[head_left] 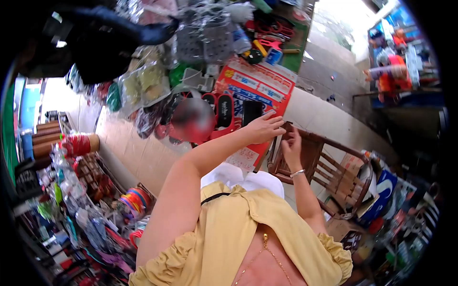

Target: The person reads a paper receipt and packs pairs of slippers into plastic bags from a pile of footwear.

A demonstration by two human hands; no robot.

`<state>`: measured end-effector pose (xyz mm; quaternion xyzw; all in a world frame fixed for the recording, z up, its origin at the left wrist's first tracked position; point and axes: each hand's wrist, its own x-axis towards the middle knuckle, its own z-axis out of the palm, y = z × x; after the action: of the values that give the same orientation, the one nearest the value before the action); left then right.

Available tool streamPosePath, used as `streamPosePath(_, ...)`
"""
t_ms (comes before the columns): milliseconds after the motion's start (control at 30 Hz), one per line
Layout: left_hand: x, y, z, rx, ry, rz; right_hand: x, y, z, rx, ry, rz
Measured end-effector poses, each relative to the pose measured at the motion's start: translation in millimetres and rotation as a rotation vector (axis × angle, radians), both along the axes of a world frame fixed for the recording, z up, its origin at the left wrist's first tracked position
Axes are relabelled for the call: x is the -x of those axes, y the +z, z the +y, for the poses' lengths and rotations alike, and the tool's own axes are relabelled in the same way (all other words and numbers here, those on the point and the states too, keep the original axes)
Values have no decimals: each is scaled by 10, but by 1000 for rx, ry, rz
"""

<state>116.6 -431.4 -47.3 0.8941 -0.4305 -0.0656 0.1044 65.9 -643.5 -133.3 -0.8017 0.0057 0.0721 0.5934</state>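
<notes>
Yellow top (224, 229) fills the near side, both arms stretched out past it. From the pose, the step in hand looks like working at something small by the table's right edge; the next move seems to call for a light, steady fingertip touch. Wares (95, 224) crowd the near left, and pale floor (312, 107) shows to the right. Ahead, the table (292, 63) bears clear trays (202, 40) at its far side and a red sheet (282, 89) along its right. Just right of it stands a wooden chair (310, 155). Left hand (263, 129) is palm down, fingers extended and slightly parted, just beside the phone (252, 112) on the sheet. Right hand (291, 147) has raised, loosely bent fingers near a dark piece (287, 127); whether they pinch it, I cannot tell.
</notes>
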Motion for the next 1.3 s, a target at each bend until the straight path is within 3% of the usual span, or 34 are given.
streamPosePath(133, 308, 556, 692, 178, 361, 124, -392, 553, 307, 66, -17, -128)
streamPosePath(267, 824, 837, 1868, 331, 893, -60, -672, 1039, 1309, 37, 269, -354)
streamPosePath(333, 1126, 679, 2529, 335, 1123, -298, -671, 1329, 1959, -45, 457, -330)
streamPosePath(433, 1455, 482, 3494, 422, 1309, -369, -630, 1424, 2969, -137, 650, -152)
streamPosePath(500, 1580, 333, 4055, 579, 1500, -410, -648, 1307, 3603, -91, 639, -77)
streamPosePath(600, 1533, -89, 4774, 657, 1450, -447, -738, 1026, 4445, 59, 478, -81)
streamPosePath(633, 1512, -38, 4895, 625, 1425, -377, -771, 1081, 4691, -2, 438, 82)
streamPosePath(700, 1371, 41, 5048, 1108, 1449, 70, -716, 1157, 4977, -74, 272, 288)
streamPosePath(867, 1182, 291, 5148, 1064, 1389, 252, -758, 984, 5058, -315, 112, 606)
streamPosePath(1033, 1131, 200, 5240, 995, 1295, 113, -218, 1392, 4980, -356, 74, 274)
streamPosePath(1067, 1145, 169, 5258, 932, 1272, 129, -128, 1200, 4939, -221, 61, 238)
streamPosePath(1167, 1058, -47, 5280, 810, 1236, 18, -106, 885, 4886, -161, 117, 241)
streamPosePath(1267, 1166, 303, 5349, 869, 1185, 146, -67, 869, 4862, -94, 94, 64)
streamPosePath(1300, 1243, 365, 5424, 827, 1148, 73, -85, 890, 4859, 125, 22, -180)
